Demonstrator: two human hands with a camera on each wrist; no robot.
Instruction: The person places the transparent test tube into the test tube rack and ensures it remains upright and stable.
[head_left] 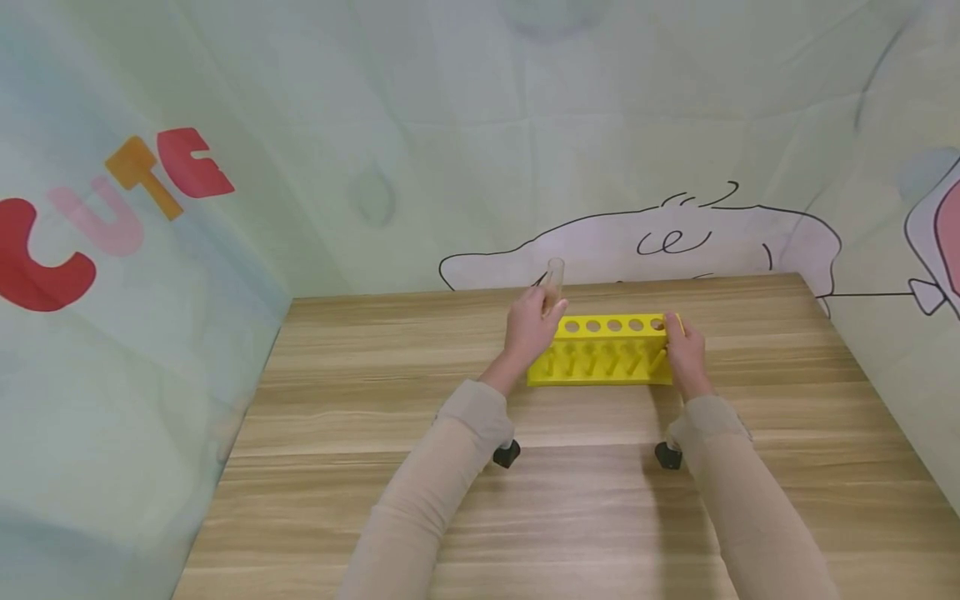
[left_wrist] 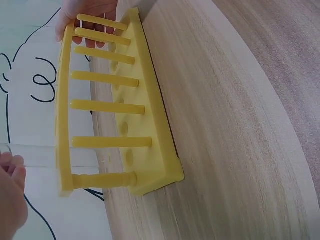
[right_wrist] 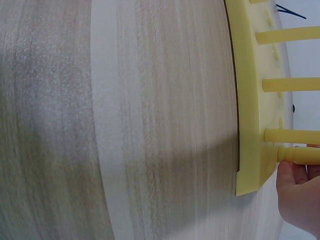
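Observation:
A yellow test tube rack (head_left: pixel 600 377) stands upright on the wooden table, its top plate showing a row of round holes. With thumb and fingers my left hand (head_left: pixel 531 325) pinches a clear test tube (head_left: pixel 555 275) over the rack's left end. In the left wrist view the tube's lower part (left_wrist: pixel 86 158) passes through the top plate and hangs between it and the base. My right hand (head_left: pixel 686 357) grips the right end of the rack. There, the right wrist view shows fingers (right_wrist: pixel 300 192) around the end post.
The wood-grain table (head_left: pixel 360 400) reaches back to a printed cloth backdrop (head_left: pixel 375 150), which also hangs along the left and right sides. A dark piece (head_left: pixel 507 454) shows under the left wrist, and a similar dark piece (head_left: pixel 667 456) under the right.

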